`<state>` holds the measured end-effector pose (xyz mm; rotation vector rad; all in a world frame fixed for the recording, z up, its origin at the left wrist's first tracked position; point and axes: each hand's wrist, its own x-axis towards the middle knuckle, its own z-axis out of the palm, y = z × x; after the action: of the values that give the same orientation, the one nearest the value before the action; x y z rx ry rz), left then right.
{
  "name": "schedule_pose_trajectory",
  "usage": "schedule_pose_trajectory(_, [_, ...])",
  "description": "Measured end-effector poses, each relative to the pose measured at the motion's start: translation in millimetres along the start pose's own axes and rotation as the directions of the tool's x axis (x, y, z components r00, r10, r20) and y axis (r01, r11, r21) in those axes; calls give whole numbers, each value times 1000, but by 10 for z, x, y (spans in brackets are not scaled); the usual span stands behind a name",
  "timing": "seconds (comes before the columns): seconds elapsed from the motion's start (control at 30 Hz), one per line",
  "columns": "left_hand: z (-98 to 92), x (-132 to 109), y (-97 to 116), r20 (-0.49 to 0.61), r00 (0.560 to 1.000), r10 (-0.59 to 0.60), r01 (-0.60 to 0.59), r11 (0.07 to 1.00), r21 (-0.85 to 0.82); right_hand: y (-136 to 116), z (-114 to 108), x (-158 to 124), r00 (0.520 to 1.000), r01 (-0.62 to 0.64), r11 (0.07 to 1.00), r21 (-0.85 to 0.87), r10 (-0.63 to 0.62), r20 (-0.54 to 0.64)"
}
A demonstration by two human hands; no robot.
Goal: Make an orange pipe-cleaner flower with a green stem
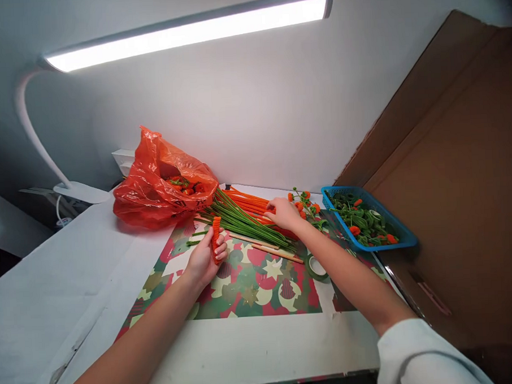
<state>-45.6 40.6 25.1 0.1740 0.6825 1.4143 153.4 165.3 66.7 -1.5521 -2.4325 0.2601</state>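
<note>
L hand point(204, 257) closed round an orange chenille piece point(216, 239): short, fuzzy, ribbed, bright orange, held upright betw. thumb & fingers, top sticking out above the hand, over the upper-left part of the patterned mat point(251, 283). 1 such piece in the hand.

R hand point(283, 213) lies palm-down on the orange stems point(245, 201), fingers curled onto them; can't tell if it grips any. Orange stems: a loose fan at the back of the mat, too many to count. Green stems point(244, 222) lie across in front, a thick bundle, also uncounted. At the bundle's near edge 2 wooden sticks point(269, 247) show, pale, side by side.

Just right of R hand, a few small sprigs point(305, 201) w/ orange pompoms. 1 green tape roll point(316, 267) lies flat by the R forearm. 1 blue basket point(388, 246) further right, holding green leaves & orange bits. 1 orange plastic bag point(154, 185) at back left, open, orange & green bits inside. 1 lamp point(189, 31) overhead, lit. Cardboard point(458, 149) leans at right.
</note>
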Motion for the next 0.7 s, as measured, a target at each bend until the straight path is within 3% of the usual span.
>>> schedule_pose_trajectory(0.13, [-45, 31, -5, 33, 999, -37, 36, 999, 12, -297, 140, 314, 999, 3, 1000, 3, -3, 40])
schedule_pose_trajectory(0.33, [-86, 53, -30, 100, 988, -120, 119, 993, 9, -639, 249, 429, 995, -6, 999, 35, 2, 98])
schedule_pose_trajectory(0.57, [-118, 79, -63, 146, 979, -140, 141, 990, 4, -702, 361, 504, 972, -168, 983, 76, 152, 179])
schedule_pose_trajectory(0.7, [-127, 90, -66, 147, 983, -105, 104, 994, 12, -701, 313, 489, 964, -227, 965, 130, 203, 172])
